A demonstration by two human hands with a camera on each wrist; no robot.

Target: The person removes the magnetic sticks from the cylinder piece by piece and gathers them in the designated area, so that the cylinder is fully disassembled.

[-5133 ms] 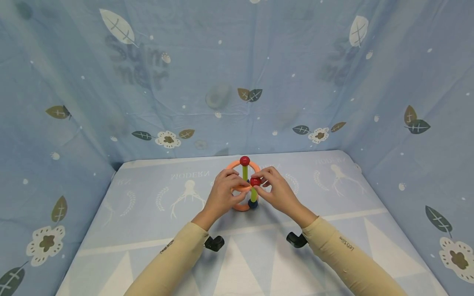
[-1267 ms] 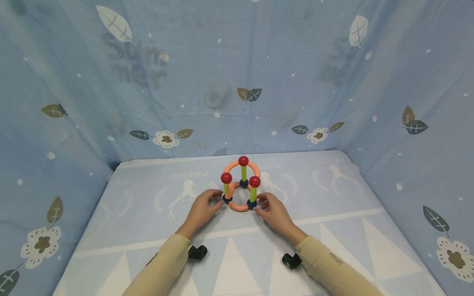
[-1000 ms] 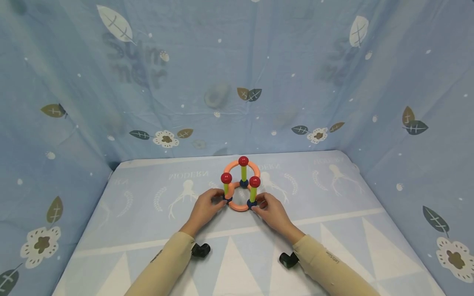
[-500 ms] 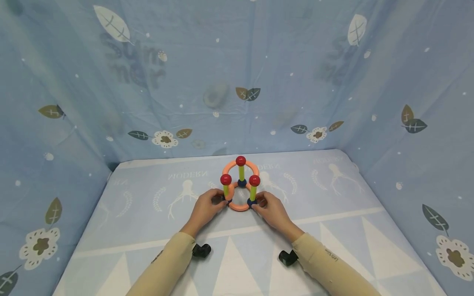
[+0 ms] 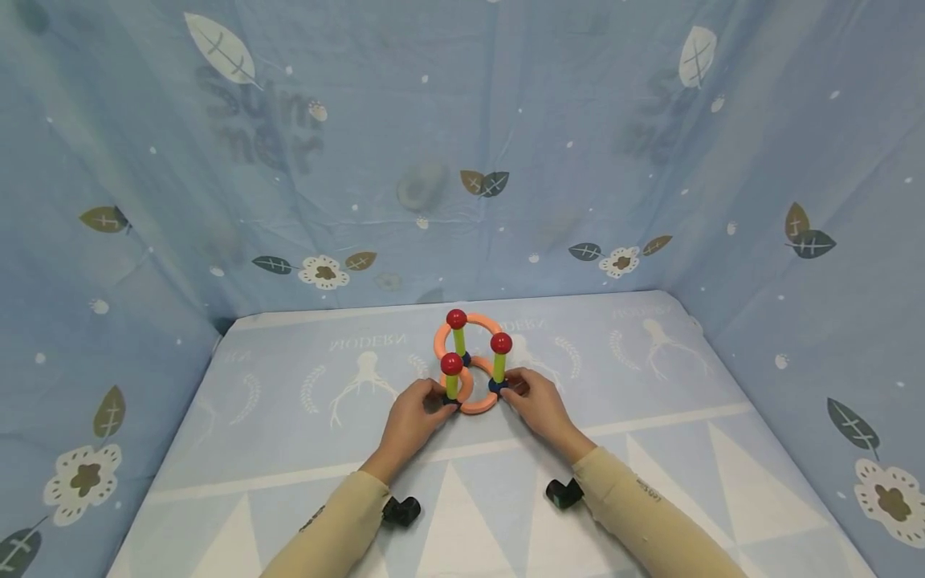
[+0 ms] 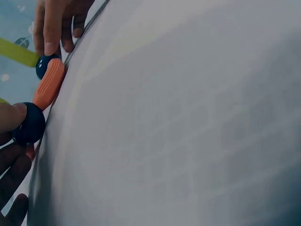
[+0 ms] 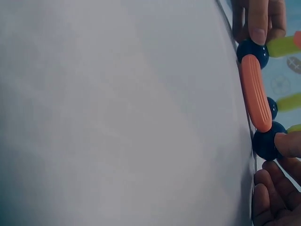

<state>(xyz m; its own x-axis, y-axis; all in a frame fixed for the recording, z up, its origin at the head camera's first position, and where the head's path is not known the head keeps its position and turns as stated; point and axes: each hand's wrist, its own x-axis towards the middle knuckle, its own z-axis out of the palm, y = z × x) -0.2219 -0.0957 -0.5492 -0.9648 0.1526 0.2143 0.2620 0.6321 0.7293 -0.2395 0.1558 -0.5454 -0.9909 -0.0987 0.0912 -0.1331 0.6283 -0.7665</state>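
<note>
A magnetic stick-and-ball toy stands on the table. Its base is a ring of orange curved sticks (image 5: 479, 408) joined by dark blue balls. Three yellow-green sticks rise from it, each topped by a red ball: front left (image 5: 451, 364), right (image 5: 501, 343) and back (image 5: 456, 319). Another orange arc (image 5: 486, 322) shows behind. My left hand (image 5: 414, 416) pinches the front-left blue ball (image 6: 33, 125), thumb on its near side. With thumb and fingers, my right hand (image 5: 540, 403) holds the right blue ball (image 7: 268, 142) at the base.
A patterned pale cloth covers the table (image 5: 289, 433). Blue printed curtains (image 5: 376, 144) enclose it at the back and both sides. A black wrist device (image 5: 401, 511) juts from under the left sleeve, another (image 5: 564, 494) from the right.
Earlier, the hands worked around a red ball and an orange stick, then moved down to the base balls. Since half a second ago the toy has turned: left side nearer, right side farther, back stick leftward.
</note>
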